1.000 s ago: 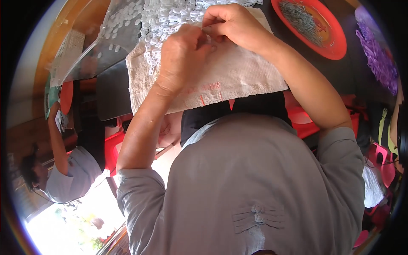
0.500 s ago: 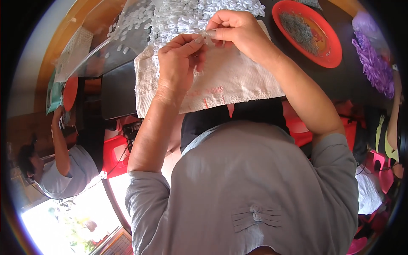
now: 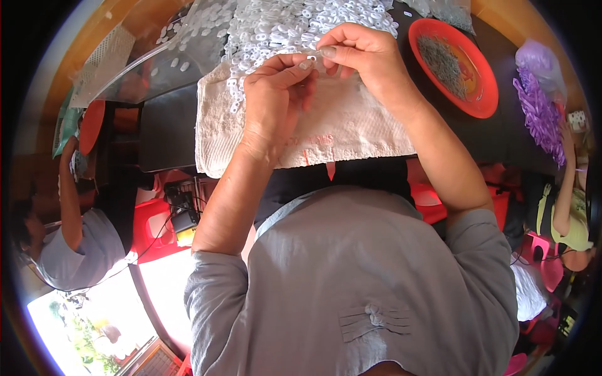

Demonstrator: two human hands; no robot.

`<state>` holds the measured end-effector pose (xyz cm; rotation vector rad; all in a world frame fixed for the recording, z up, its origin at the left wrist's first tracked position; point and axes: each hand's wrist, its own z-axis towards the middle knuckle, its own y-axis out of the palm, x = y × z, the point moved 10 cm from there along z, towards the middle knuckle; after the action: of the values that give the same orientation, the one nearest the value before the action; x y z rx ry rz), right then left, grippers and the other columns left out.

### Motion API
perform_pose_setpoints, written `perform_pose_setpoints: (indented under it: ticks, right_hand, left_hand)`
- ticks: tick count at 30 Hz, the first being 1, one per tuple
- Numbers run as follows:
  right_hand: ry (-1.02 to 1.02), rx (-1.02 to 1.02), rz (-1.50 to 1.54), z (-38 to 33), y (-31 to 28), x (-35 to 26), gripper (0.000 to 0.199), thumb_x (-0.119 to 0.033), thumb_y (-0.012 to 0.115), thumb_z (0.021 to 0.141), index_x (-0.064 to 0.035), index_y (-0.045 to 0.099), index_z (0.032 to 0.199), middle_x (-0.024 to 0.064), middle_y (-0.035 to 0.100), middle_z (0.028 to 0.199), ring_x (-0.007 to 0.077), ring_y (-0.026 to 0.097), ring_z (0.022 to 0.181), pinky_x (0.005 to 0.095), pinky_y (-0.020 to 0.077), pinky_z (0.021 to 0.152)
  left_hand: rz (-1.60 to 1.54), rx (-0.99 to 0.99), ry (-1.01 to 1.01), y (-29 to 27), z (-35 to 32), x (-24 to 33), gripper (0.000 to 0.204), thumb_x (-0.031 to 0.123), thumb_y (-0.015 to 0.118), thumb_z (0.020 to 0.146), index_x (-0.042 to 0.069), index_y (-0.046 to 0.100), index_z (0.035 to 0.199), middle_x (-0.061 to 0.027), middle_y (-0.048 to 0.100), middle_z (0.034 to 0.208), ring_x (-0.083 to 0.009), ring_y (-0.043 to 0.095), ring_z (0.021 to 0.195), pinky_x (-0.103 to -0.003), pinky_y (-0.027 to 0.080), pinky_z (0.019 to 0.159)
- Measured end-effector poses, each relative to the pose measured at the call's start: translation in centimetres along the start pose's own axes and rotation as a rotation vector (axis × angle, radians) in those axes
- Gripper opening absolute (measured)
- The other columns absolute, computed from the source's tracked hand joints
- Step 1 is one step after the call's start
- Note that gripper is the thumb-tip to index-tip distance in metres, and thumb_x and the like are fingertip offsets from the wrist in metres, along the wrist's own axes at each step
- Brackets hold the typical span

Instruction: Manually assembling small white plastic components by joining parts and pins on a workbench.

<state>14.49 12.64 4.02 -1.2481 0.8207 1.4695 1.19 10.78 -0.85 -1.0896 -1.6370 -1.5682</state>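
Over a cream towel [image 3: 357, 128], my two hands meet fingertip to fingertip. My left hand [image 3: 274, 94] pinches a small white plastic piece [image 3: 311, 58] with a hole in it, between thumb and forefinger. Close beside it, my right hand [image 3: 371, 61] has thumb and forefinger pressed together on a thin, pale sliver, too small to identify. Just beyond my hands spreads a heap of similar white plastic pieces [image 3: 266, 34]. On the right, a red plate [image 3: 491, 94] holds a pile of thin grey metal pieces [image 3: 441, 66].
A clear plastic bag [image 3: 141, 78] with white pieces lies at the left. Purple strips [image 3: 539, 119] lie on the dark table [image 3: 166, 135] at the far right, near another person's arm [image 3: 566, 182]. Another person [image 3: 84, 244] works at the left. A clear bag of grey pieces [image 3: 448, 14] lies behind the plate.
The whole view has shifted slightly. Both hands remain together at the fingertips, and the small white piece now shows more plainly between them. The person at right has come further into view.
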Motion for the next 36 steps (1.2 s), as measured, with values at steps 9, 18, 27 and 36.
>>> perform_pose_setpoints:
  ticks: [9, 18, 27, 36]
  right_hand:
    - [-0.055, -0.015, -0.129, -0.4, 1.0, -0.2, 0.009, -0.006, 0.061, 0.089, -0.0016, 0.065, 0.095, 0.0, 0.064, 0.079, 0.0062, 0.057, 0.073, 0.0204, 0.0445, 0.062]
    - [-0.23, 0.01, -0.262, -0.7, 1.1, -1.7, 0.007, -0.003, 0.059, 0.09, 0.0015, 0.062, 0.094, 0.0011, 0.064, 0.081, 0.0073, 0.058, 0.073, 0.0227, 0.0481, 0.065]
    - [-0.371, 0.03, -0.484, -1.2, 1.6, -3.0, 0.008, -0.001, 0.062, 0.087, 0.0015, 0.061, 0.095, 0.0038, 0.065, 0.08, 0.0093, 0.06, 0.074, 0.0245, 0.0487, 0.068]
    - [-0.461, 0.07, -0.497, -1.5, 1.6, -3.5, 0.007, 0.002, 0.062, 0.086, 0.0013, 0.061, 0.093, 0.0049, 0.065, 0.078, 0.0105, 0.059, 0.07, 0.0234, 0.0475, 0.064]
  left_hand:
    - [-0.131, -0.028, 0.007, 0.0, 0.0, -0.3, 0.007, 0.001, 0.058, 0.09, -0.005, 0.057, 0.093, -0.0141, 0.064, 0.079, -0.0173, 0.06, 0.059, -0.027, 0.044, 0.046]
    - [-0.044, -0.048, 0.013, 0.0, -0.3, -0.2, 0.01, 0.004, 0.057, 0.091, -0.004, 0.057, 0.097, -0.0135, 0.064, 0.08, -0.0181, 0.06, 0.061, -0.026, 0.044, 0.047]
    - [-0.075, -0.027, 0.014, -0.3, -0.4, -0.2, 0.008, 0.003, 0.057, 0.091, -0.003, 0.057, 0.096, -0.0123, 0.063, 0.079, -0.0168, 0.06, 0.061, -0.026, 0.043, 0.047]
    - [-0.084, -0.011, 0.019, -0.3, -0.5, -0.1, 0.007, 0.002, 0.057, 0.09, -0.003, 0.057, 0.095, -0.0119, 0.063, 0.077, -0.016, 0.06, 0.059, -0.025, 0.044, 0.046]
